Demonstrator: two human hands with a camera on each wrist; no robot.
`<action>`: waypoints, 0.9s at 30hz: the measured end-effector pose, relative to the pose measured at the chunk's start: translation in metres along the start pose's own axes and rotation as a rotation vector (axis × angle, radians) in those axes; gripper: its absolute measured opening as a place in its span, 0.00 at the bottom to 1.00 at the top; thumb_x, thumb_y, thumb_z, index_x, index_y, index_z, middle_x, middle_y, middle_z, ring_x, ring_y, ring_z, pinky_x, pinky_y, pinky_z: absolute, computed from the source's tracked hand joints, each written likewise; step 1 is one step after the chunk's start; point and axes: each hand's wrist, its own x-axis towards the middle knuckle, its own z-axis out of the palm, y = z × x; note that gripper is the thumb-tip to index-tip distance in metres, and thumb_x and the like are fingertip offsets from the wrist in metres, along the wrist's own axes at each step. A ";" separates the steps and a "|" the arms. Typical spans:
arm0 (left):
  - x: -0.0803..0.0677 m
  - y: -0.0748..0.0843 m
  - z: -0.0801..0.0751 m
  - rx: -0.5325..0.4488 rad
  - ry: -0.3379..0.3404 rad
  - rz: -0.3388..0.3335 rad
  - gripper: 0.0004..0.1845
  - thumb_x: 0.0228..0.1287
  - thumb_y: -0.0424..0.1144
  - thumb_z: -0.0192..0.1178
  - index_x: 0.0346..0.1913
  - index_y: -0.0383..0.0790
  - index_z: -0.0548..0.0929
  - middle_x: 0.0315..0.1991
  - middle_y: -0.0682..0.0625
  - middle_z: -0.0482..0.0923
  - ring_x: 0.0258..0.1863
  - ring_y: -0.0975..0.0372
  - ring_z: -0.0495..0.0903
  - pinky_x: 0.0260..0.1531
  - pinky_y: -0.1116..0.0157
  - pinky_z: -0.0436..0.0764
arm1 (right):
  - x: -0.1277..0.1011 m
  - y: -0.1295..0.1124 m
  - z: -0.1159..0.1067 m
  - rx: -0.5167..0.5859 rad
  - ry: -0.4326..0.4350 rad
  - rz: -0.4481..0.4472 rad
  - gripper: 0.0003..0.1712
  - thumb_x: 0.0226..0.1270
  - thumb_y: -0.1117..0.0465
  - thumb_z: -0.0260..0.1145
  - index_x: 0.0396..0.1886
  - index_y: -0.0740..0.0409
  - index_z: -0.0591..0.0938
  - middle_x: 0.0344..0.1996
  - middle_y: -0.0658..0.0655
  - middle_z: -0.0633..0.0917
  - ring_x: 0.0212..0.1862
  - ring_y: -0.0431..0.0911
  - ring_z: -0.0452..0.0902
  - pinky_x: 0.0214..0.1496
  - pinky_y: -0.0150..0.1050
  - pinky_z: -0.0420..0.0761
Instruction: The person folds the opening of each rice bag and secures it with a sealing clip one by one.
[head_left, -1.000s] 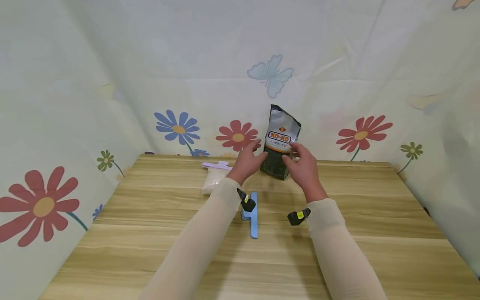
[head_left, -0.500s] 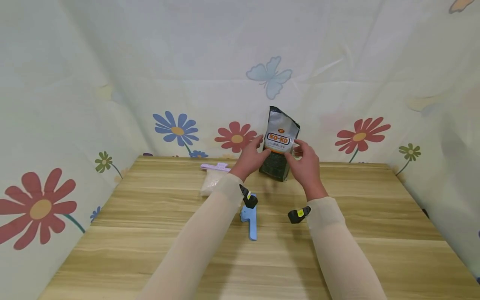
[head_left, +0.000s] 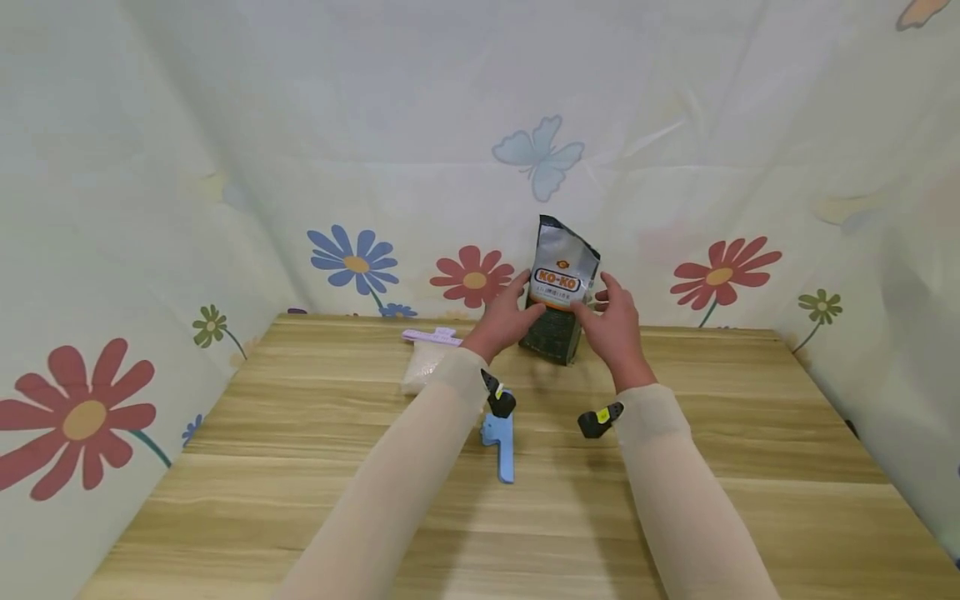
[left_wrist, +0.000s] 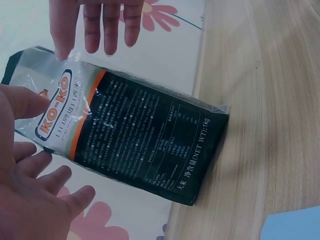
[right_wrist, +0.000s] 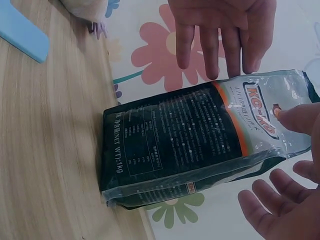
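Note:
A dark green and silver rice bag (head_left: 552,333) labelled KO-KO stands near the table's back edge, tilted slightly, its top edge slanting. My left hand (head_left: 504,321) is at its left side with fingers extended and the thumb over the front. On the other side, my right hand (head_left: 615,323) has its fingers spread and its thumb near the label. In the left wrist view, the rice bag (left_wrist: 145,140) lies between the two hands, its printed panel facing me. From the right wrist, the fingers (right_wrist: 285,192) appear loose beside the bag's edge.
A blue sealing clip (head_left: 506,454) lies on the wooden table (head_left: 360,517) in front of the bag, partly behind the left wrist camera. To the left sits a small clear bag of white grains (head_left: 424,367) under a purple sealing clip (head_left: 435,336). A flowered cloth (head_left: 630,192) hangs behind.
Both hands came in closer around the rice bag, the left shifting slightly right. The right fingers have since spread outward a little. The bag stays in place.

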 end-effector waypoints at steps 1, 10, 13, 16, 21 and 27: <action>0.000 0.000 0.000 -0.009 -0.002 0.001 0.38 0.71 0.50 0.54 0.77 0.57 0.48 0.76 0.49 0.54 0.75 0.55 0.55 0.69 0.51 0.64 | 0.001 -0.001 0.000 0.003 -0.009 0.006 0.43 0.68 0.50 0.61 0.77 0.53 0.53 0.60 0.67 0.68 0.62 0.60 0.69 0.61 0.57 0.73; -0.002 -0.001 -0.002 -0.078 0.023 0.023 0.37 0.70 0.49 0.54 0.77 0.52 0.51 0.73 0.49 0.60 0.72 0.53 0.61 0.66 0.52 0.69 | 0.006 -0.001 -0.002 -0.006 0.015 -0.012 0.39 0.70 0.47 0.60 0.76 0.49 0.56 0.49 0.63 0.72 0.51 0.56 0.71 0.52 0.53 0.73; -0.002 -0.002 -0.004 -0.068 0.066 0.042 0.35 0.70 0.47 0.54 0.76 0.50 0.53 0.68 0.48 0.66 0.69 0.55 0.65 0.65 0.54 0.70 | 0.007 -0.001 -0.003 0.001 0.054 -0.032 0.34 0.71 0.45 0.58 0.72 0.49 0.64 0.41 0.60 0.75 0.40 0.54 0.72 0.44 0.47 0.73; -0.005 -0.002 -0.006 -0.067 0.098 0.071 0.34 0.71 0.46 0.53 0.75 0.49 0.55 0.61 0.48 0.71 0.64 0.56 0.71 0.62 0.55 0.74 | 0.008 -0.001 -0.004 0.012 0.087 -0.048 0.28 0.71 0.44 0.58 0.65 0.51 0.71 0.35 0.57 0.74 0.34 0.51 0.71 0.39 0.44 0.72; -0.009 0.000 -0.010 -0.036 0.135 0.120 0.34 0.71 0.48 0.54 0.75 0.52 0.54 0.56 0.45 0.71 0.57 0.55 0.73 0.59 0.54 0.75 | 0.006 -0.006 -0.004 0.022 0.103 -0.065 0.21 0.71 0.44 0.58 0.52 0.54 0.76 0.34 0.56 0.73 0.35 0.51 0.69 0.37 0.43 0.69; -0.011 0.012 -0.018 -0.046 0.143 0.152 0.33 0.73 0.52 0.51 0.76 0.56 0.52 0.69 0.46 0.61 0.67 0.54 0.66 0.64 0.55 0.70 | 0.001 -0.006 -0.004 0.042 0.069 -0.089 0.19 0.71 0.43 0.58 0.44 0.54 0.77 0.40 0.57 0.73 0.44 0.53 0.68 0.43 0.45 0.69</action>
